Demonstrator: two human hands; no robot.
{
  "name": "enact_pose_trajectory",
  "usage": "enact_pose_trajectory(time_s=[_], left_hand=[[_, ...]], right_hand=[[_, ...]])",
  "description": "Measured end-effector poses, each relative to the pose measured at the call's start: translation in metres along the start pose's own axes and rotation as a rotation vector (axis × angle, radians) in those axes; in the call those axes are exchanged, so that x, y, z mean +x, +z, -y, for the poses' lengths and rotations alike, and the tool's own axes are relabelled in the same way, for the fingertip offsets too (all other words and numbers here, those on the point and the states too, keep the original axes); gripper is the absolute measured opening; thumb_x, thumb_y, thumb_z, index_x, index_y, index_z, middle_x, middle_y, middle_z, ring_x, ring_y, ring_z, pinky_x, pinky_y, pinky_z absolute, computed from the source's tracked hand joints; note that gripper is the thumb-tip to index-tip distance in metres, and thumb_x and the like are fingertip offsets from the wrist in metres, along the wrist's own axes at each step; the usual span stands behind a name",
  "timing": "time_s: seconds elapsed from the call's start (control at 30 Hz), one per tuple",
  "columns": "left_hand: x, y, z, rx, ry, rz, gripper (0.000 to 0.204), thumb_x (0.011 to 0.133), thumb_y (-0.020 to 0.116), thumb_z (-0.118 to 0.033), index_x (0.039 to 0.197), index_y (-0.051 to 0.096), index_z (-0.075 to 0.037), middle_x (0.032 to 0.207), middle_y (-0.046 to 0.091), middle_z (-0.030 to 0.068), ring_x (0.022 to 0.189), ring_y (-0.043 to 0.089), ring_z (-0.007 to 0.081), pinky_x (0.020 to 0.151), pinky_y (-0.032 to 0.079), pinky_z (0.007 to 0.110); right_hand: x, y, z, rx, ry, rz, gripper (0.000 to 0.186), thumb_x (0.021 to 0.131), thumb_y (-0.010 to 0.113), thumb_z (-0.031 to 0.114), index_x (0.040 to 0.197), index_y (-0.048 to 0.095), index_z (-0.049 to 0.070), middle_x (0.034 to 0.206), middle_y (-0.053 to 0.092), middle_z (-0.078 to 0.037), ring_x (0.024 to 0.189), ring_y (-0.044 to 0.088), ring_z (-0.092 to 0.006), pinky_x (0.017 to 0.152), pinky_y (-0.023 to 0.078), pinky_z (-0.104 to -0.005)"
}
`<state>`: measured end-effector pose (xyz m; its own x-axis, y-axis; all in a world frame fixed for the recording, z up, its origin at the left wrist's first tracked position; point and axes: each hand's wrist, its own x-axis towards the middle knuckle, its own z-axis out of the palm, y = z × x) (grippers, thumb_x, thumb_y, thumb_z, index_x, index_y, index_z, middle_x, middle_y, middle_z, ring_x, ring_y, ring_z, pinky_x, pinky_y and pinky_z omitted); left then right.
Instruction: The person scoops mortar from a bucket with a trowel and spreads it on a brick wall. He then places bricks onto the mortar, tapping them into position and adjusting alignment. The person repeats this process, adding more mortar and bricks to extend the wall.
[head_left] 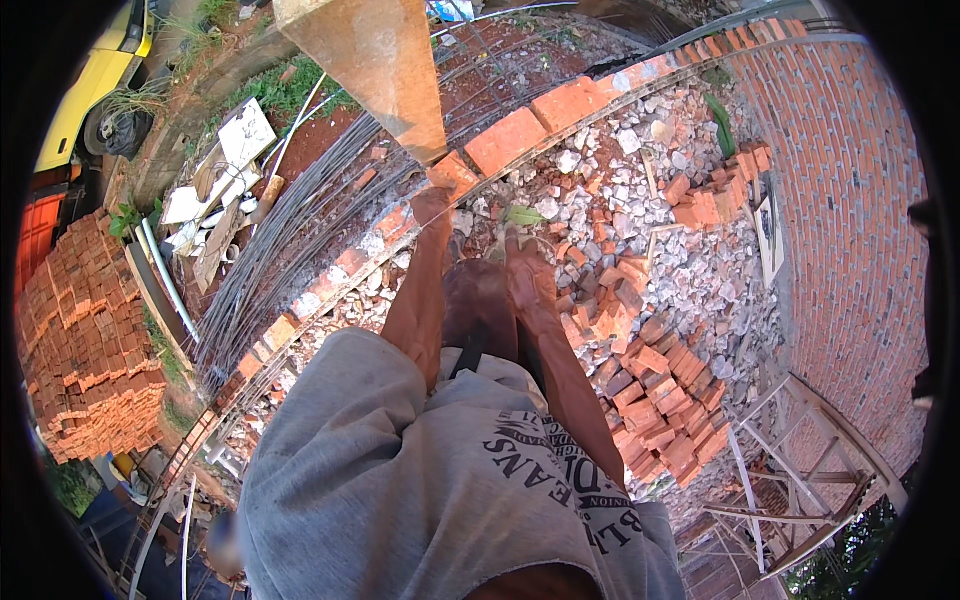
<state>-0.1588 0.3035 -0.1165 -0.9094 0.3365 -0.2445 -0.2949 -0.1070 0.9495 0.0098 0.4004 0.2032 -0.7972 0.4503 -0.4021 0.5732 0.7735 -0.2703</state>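
Observation:
My left hand (432,203) reaches forward to the low brick wall and closes on the near end of an orange brick (455,176). That brick sits in the wall's top row, right against the foot of a tapering concrete column (400,85). Farther along the same row lies a larger orange brick (507,140). My right hand (528,268) hangs low beside my leg, over the rubble and near a green leaf (523,215). Its fingers look stretched out and hold nothing I can see, though their tips are small and partly hidden.
Broken stone rubble (690,150) covers the ground on the right. A heap of loose bricks (665,400) lies there, before a tall brick wall (850,170). Steel bars (290,240) run outside the low wall. Stacked bricks (85,350) and a yellow vehicle (95,85) stand left; a wooden trestle (800,480), lower right.

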Motion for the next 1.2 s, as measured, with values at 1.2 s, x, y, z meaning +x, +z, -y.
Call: enact_pose_trajectory(time_s=[1.2], left_hand=[[-0.001,0.023,-0.048,0.572,0.463,-0.101,0.030,0.079,0.053,-0.008,0.049,0.052,-0.004,0.052,0.058,0.0090,0.043,0.052,0.0214,0.040,0.038,0.034]], right_hand=[[-0.001,0.018,0.003,0.063,0.063,0.043,0.058,0.085,0.052,0.003,0.141,0.039,-0.006,0.097,0.056,-0.026,0.092,0.059,-0.0416,0.081,0.049,-0.0481]])
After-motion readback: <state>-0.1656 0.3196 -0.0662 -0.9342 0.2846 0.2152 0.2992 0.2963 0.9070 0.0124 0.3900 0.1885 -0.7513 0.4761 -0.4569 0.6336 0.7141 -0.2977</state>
